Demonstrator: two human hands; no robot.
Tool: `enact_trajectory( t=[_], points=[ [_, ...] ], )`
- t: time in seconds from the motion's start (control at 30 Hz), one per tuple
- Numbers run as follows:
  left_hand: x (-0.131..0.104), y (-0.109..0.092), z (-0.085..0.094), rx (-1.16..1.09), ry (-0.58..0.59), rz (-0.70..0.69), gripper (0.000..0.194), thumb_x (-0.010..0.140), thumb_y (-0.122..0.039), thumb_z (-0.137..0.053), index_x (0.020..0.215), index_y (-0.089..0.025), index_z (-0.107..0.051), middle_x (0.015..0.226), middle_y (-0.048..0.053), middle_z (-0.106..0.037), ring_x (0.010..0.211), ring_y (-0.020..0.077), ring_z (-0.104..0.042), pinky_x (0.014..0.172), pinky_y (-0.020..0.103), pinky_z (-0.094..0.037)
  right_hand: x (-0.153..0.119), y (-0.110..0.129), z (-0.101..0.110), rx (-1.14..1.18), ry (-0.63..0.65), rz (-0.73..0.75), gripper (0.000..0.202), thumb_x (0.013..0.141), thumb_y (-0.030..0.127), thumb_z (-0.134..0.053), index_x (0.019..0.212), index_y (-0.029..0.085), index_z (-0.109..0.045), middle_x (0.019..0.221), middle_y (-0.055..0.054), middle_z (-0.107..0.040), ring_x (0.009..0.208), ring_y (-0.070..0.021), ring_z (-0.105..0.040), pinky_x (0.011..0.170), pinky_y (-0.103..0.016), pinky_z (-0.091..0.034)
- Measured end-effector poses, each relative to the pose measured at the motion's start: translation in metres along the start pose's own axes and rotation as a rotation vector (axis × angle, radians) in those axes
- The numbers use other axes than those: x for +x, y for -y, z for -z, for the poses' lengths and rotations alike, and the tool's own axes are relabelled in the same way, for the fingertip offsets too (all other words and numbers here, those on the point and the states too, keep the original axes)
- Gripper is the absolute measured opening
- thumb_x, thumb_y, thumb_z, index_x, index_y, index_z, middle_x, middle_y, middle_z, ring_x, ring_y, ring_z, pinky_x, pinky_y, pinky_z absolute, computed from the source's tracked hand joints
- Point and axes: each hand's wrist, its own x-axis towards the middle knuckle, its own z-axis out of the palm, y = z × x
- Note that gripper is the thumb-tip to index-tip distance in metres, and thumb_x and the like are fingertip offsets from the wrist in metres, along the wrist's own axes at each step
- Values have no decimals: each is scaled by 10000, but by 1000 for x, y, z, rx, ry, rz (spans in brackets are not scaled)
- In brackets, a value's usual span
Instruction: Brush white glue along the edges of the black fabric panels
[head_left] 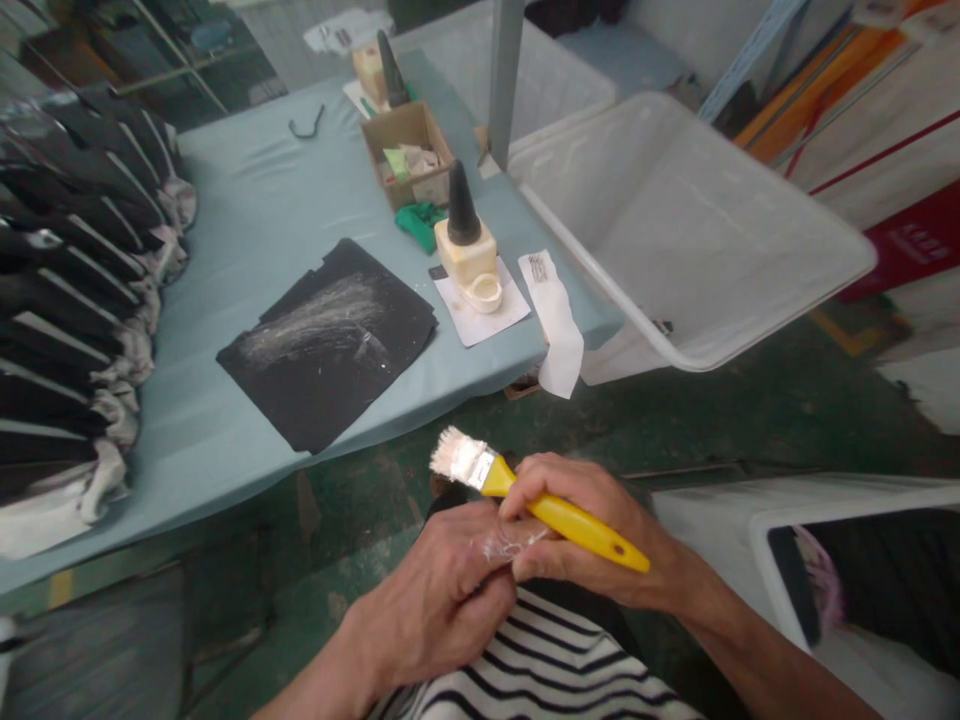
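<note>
A brush with a yellow handle (592, 530) and pale, whitish bristles rests in my right hand (600, 510), its bristle end pointing up and left. The fingertips of that hand touch my left hand (442, 575) near its index finger, where there are white smears. The left hand's fingers are curled, and what they hold, if anything, is hidden. Beyond the hands, a black sheet (322, 385) with pale streaks lies on the blue-covered table (247, 200). A cream glue pot (469, 255) with a black cone top stands on a white card (510, 310).
Stacked dark pieces with pale strips (67, 300) line the table's left. Farther back are a cardboard box (371, 150), green cloth (418, 225) and a second pot (369, 65). A paper strip (559, 335) overhangs the edge. White bins (675, 220) stand right of the table.
</note>
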Motion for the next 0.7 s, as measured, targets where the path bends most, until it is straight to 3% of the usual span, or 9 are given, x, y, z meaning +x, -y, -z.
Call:
enact_trajectory(
  t=[0.2, 0.4, 0.57, 0.7],
  points=[
    [8, 1, -2, 75, 38, -27, 398, 1054, -179, -362, 914, -229, -731, 797, 92, -741, 724, 217, -669, 724, 311, -470, 7, -1, -16, 40, -68, -60, 508, 957, 721, -705, 872, 223, -644, 788, 38, -639, 718, -142, -598, 651, -260, -405],
    [7, 12, -2, 157, 1, -50, 373, 1062, -210, -373, 859, -224, -686, 766, 79, -715, 701, 204, -663, 690, 298, -459, 8, -7, -23, -39, -83, -133, 590, 890, 808, -707, 843, 223, -642, 755, 43, -627, 678, -151, -577, 686, -278, -405],
    [-2, 25, -7, 20, -62, -120, 329, 1100, -309, -399, 1057, -205, -708, 836, 58, -722, 794, 196, -691, 770, 289, -521, 6, -10, -13, 19, -4, -203, 615, 881, 826, -700, 920, 212, -689, 797, 8, -656, 716, -167, -600, 736, -286, -452],
    [-5, 27, -5, 39, -53, -97, 339, 1084, -213, -379, 1226, -214, -687, 909, 66, -732, 866, 196, -699, 850, 307, -550, 1, -14, -5, 186, 22, -255, 610, 839, 767, -801, 1034, 197, -706, 872, -14, -690, 745, -166, -628, 708, -261, -481]
  ],
)
